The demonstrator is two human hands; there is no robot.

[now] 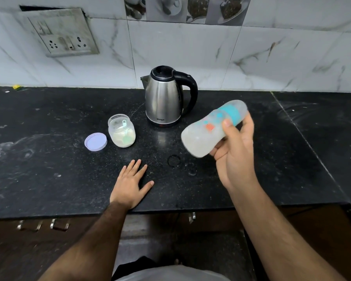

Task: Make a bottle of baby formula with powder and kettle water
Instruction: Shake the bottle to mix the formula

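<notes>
My right hand [234, 153] grips a baby bottle [207, 130] in the air, tilted with its teal collar and cap up to the right and its base down to the left; it looks blurred and holds cloudy white liquid. My left hand [130, 184] rests flat on the black counter [49, 169], fingers spread. A steel kettle [164, 98] with a black handle stands at the back, lid down. Left of it sits an open jar of powder [122, 130] with a scoop inside, and its lilac lid [95, 141] lies beside it.
Wet ring marks [173, 160] show on the counter between my hands. A wall socket plate [63, 33] is mounted on the tiled wall at the upper left. Cabinet handles [59, 225] sit below the counter's front edge.
</notes>
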